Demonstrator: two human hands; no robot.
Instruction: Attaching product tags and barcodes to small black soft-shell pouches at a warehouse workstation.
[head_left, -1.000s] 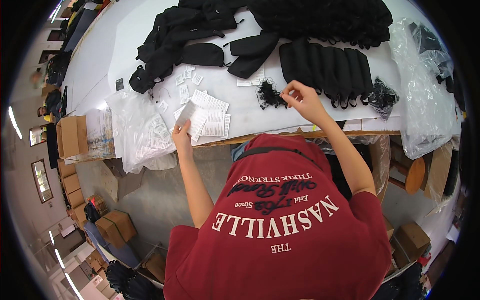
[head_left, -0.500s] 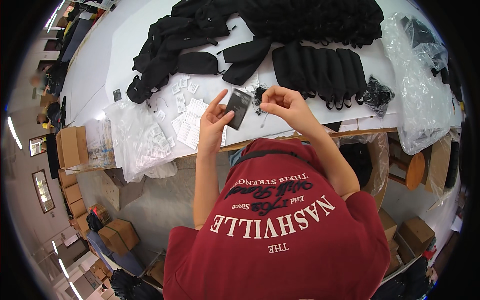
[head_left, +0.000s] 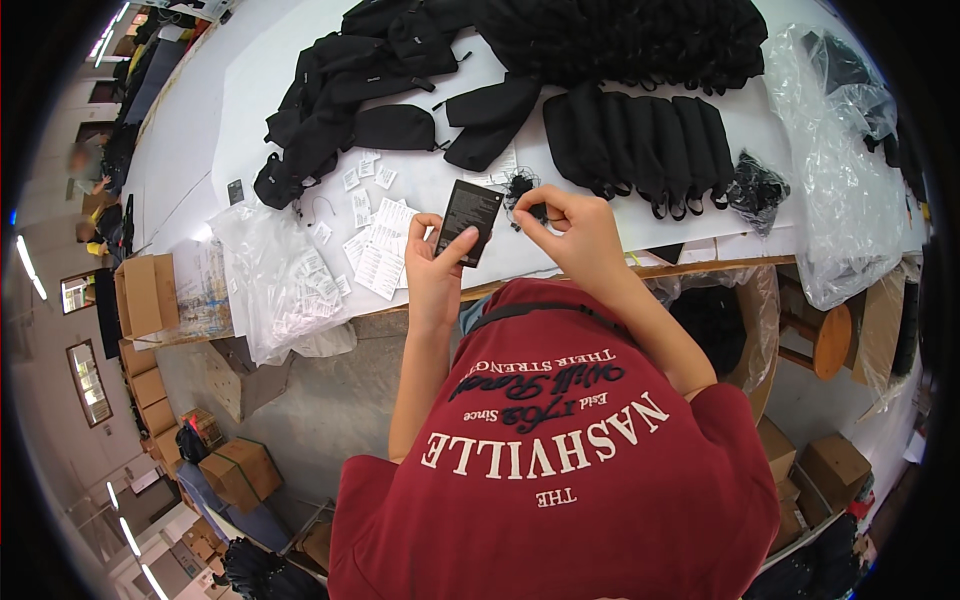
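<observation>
A black rectangular card [head_left: 472, 208] with small pale print, which looks like a hang tag, is upright in my left hand [head_left: 432, 272], the thumb pressed on its face. My right hand [head_left: 578, 232] is just to the right of the card, thumb and forefinger pinched together. Whatever may be between those fingertips is too small to make out. Beside and behind the fingertips lies a little heap of black tag strings [head_left: 520, 184]. Sheets of white printed labels [head_left: 383, 250] lie on the table to the left of my left hand.
Black pouches [head_left: 640, 140] lie in a row behind my right hand, with a heap of black fabric goods [head_left: 620, 40] farther back. A bundle of black cords [head_left: 755, 190] and clear plastic [head_left: 840, 200] are at right. A clear bag of labels [head_left: 285, 280] sits at the left edge.
The card has turned more face-on, and my left fingers have folded in behind it. My right hand has come slightly left and down, with its fingertips near the tag strings.
</observation>
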